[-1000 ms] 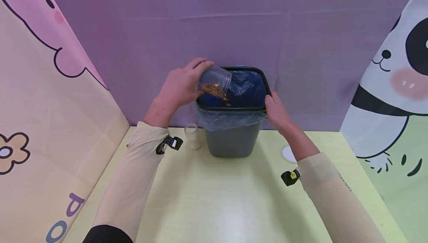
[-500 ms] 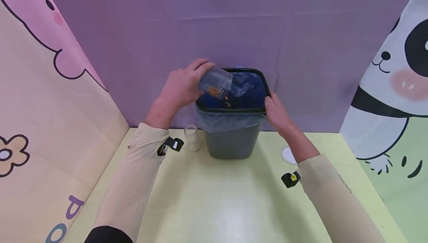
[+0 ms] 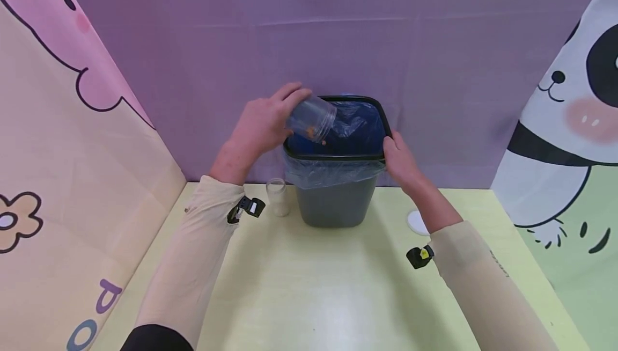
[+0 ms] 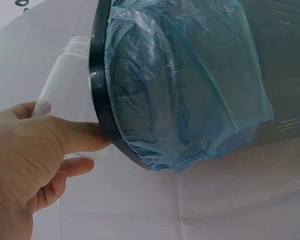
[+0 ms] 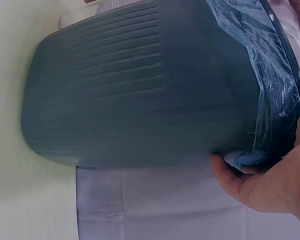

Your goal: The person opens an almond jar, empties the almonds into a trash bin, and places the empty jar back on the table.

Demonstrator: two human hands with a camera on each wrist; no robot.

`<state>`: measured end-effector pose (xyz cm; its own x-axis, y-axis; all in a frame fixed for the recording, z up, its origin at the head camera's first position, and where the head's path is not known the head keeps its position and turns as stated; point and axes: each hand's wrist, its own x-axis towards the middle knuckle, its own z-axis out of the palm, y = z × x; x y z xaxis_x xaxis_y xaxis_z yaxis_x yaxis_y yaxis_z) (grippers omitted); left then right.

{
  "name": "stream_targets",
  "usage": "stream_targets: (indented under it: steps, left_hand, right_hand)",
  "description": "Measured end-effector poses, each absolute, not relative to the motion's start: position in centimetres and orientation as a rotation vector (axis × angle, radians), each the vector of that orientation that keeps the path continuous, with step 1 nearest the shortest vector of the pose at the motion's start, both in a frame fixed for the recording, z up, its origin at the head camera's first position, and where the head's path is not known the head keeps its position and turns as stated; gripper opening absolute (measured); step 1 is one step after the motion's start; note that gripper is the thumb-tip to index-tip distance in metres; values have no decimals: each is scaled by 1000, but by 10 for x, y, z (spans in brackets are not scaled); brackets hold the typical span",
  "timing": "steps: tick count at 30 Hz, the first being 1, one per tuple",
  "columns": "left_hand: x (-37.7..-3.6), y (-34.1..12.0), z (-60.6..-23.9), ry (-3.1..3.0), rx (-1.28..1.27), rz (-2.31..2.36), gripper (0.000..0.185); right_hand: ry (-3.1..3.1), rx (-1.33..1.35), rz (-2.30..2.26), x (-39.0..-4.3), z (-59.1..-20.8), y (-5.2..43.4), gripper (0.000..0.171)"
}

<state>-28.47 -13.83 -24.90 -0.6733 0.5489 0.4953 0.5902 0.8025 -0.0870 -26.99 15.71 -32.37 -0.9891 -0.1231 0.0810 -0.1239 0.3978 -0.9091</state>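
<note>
left hand (image 3: 260, 125): fingers curled round a clear plastic jar (image 3: 311, 118), firm wrap – thumb on the near side in the left wrist view.
jar: tipped on its side, mouth pointing to 3 o'clock over the waste bin (image 3: 335, 200) opening, at the bin's 10 o'clock corner. A few brown bits (image 3: 313, 134) sit at the jar's lip; one is just below it.
right hand (image 3: 401, 160): fingers hooked over the bin's black rim (image 3: 338, 156) at the 3 o'clock side, thumb under the rim against the liner – seen in the right wrist view.
bin: dark grey, ribbed wall, upright on the yellow-green desk (image 3: 333, 297), at 12 o'clock from the person, close to the purple backdrop (image 3: 338, 34).
liner (image 3: 333, 174): blue translucent bag, folded over the rim, hanging down the outside.
small jar (image 3: 278, 196): clear, upright on the desk, just beside the bin at its 9 o'clock.
white lid (image 3: 416, 222): flat on the desk, at the bin's 4 o'clock, partly behind the right forearm.
side panels: cartoon cloth panels at 9 and 3 o'clock.
</note>
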Motion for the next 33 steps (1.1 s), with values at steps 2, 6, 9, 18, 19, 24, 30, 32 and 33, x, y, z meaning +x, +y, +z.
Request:
stream_targets:
  steps: [2,6,9,18,19,24,30,32,33]
  left_hand:
    - [-284,-139,-250,-2479,-847,-106,83]
    - [-282,-139,-251,-2469,-853,-95,82]
    - [-282,-137,-250,-2457,-865,-91,82]
    - [-286,-132,-245,-2357,-845,-19,79]
    - [-286,-131,-245,-2335,-841,8,78]
    - [-288,-131,-247,-2262,-844,94,66]
    - [-288,-132,-249,-2212,-834,91,60]
    - [-288,-131,-250,-2208,-834,94,59]
    - [-288,-131,-251,-2207,-834,93,59]
  right_hand:
    - [-2637,237,1704,-270,-324,156,58]
    - [-2640,233,1712,-269,-323,156,58]
    - [-2635,212,1718,-269,-323,157,58]
    - [-2639,254,1763,-265,-320,159,59]
    - [-2641,268,1769,-265,-320,158,59]
    - [-2632,299,1809,-264,-319,157,59]
    - [-2621,313,1839,-263,-319,154,58]
    - [-2613,314,1846,-263,-319,155,58]
    - [-2612,310,1847,-263,-319,155,58]
